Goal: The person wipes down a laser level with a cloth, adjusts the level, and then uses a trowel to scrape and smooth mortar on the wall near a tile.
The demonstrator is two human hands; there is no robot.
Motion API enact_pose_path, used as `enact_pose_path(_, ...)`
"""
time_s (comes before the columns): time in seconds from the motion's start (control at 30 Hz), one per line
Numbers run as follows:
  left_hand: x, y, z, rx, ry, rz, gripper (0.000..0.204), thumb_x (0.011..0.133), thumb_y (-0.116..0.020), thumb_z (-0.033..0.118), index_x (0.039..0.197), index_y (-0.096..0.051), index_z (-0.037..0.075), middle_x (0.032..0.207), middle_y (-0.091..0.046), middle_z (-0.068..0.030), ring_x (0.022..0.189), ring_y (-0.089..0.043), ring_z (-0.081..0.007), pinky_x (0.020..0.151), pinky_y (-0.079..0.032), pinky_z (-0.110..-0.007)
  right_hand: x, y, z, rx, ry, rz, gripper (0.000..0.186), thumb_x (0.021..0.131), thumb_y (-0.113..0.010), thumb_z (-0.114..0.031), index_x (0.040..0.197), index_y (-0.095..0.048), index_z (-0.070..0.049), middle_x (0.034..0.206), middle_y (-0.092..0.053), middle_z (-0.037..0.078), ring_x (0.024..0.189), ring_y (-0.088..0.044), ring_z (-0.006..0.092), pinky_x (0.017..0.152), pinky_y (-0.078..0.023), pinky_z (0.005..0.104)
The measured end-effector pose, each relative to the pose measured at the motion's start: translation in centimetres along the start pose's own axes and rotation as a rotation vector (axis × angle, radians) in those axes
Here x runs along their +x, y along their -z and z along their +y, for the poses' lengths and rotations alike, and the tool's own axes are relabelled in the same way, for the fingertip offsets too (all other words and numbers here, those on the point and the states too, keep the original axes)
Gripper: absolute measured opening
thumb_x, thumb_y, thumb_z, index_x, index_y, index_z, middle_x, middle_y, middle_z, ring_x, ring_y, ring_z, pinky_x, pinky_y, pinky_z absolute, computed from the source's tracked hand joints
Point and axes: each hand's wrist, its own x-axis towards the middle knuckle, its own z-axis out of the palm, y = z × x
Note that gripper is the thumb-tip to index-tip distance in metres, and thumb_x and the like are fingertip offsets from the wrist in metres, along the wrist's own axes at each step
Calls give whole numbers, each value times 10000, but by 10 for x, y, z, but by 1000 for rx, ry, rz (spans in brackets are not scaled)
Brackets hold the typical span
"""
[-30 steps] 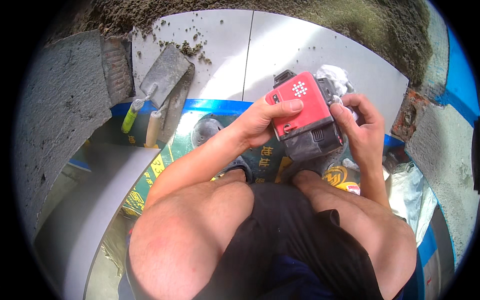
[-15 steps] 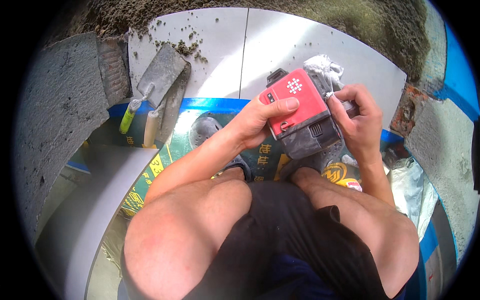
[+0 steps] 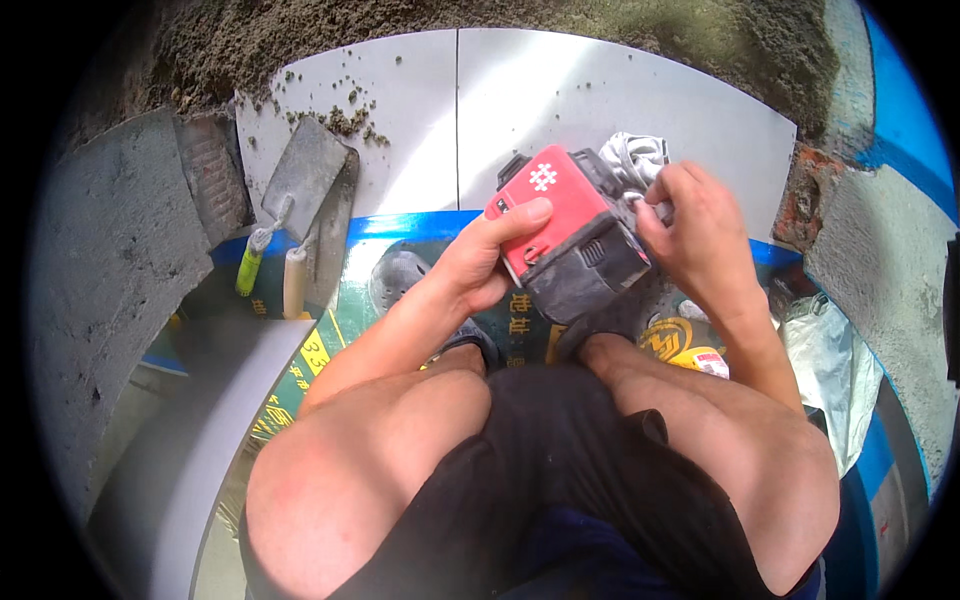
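Observation:
My left hand point(image 3: 480, 260) grips the near left side of a red and black laser level point(image 3: 563, 215), its thumb lying across the red top face. The device is tilted above my feet, and its dark vented end points toward me. At its far right corner my right hand point(image 3: 695, 220) is closed, thumb and fingers pinched together on a crumpled white cloth point(image 3: 635, 158). The cloth bunches out beyond the fingertips, next to the black side of the device. Part of what lies between those fingers is hidden.
Pale tiles point(image 3: 400, 110) with mortar crumbs lie ahead, bordered by sandy mortar point(image 3: 450, 15). At left rest a trowel point(image 3: 308, 165) and another wooden-handled tool point(image 3: 295, 280). A grey panel point(image 3: 200, 400) stands by my left knee. A white bag point(image 3: 830, 370) lies at right.
My view has shifted slightly, moving the scene left and down. The laser level has turned a little in my left hand. My right hand and the cloth have shifted along its side.

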Motion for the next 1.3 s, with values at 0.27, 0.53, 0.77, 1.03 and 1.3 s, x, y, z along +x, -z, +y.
enact_pose_path(0.27, -7, 9, 1, -275, 50, -121, 554, 1005, -692, 288, 1442, -522, -7, 1377, -651, -195, 1262, -650, -309, 1120, -510, -479, -7, 23, 20, 551, -385, -146, 195, 958, -702, -208, 964, -644, -22, 858, -662, 125, 791, -619, 217, 730, -508, 345)
enact_pose_path(0.53, -8, -7, 7, -115, 4, -251, 647, 941, -761, 274, 1469, -497, 10, 1374, -655, -177, 1255, -656, -295, 1128, -500, -469, -6, 41, -8, 858, -211, 25, 104, 979, -713, -104, 1043, -675, -32, 961, -653, 27, 809, -597, 99, 687, -478, 249)
enact_pose_path(0.77, -15, -25, 20, 421, -315, -19, 699, 804, -898, 195, 1351, -495, 28, 1186, -692, -87, 1045, -692, -169, 929, -566, -356, -8, 46, -24, 957, -291, 59, 98, 996, -699, -111, 1071, -690, -49, 957, -666, 29, 849, -593, 96, 735, -473, 244)
enact_pose_path(1.03, -27, -56, 25, 795, -515, 223, 801, 757, -955, 214, 1317, -421, 4, 1157, -673, -104, 1058, -667, -145, 918, -568, -334, 4, 30, -37, 632, -260, 50, 117, 960, -720, -109, 1055, -704, -43, 923, -694, 91, 793, -647, 169, 657, -512, 305)
enact_pose_path(1.3, -17, -43, 16, 919, -702, 337, 854, 722, -964, 212, 1309, -389, -22, 1118, -673, -144, 1021, -662, -179, 888, -556, -326, 18, 4, -32, 230, 199, 328, 110, 892, -730, 5, 989, -687, -26, 889, -670, 131, 764, -667, 287, 672, -529, 358)
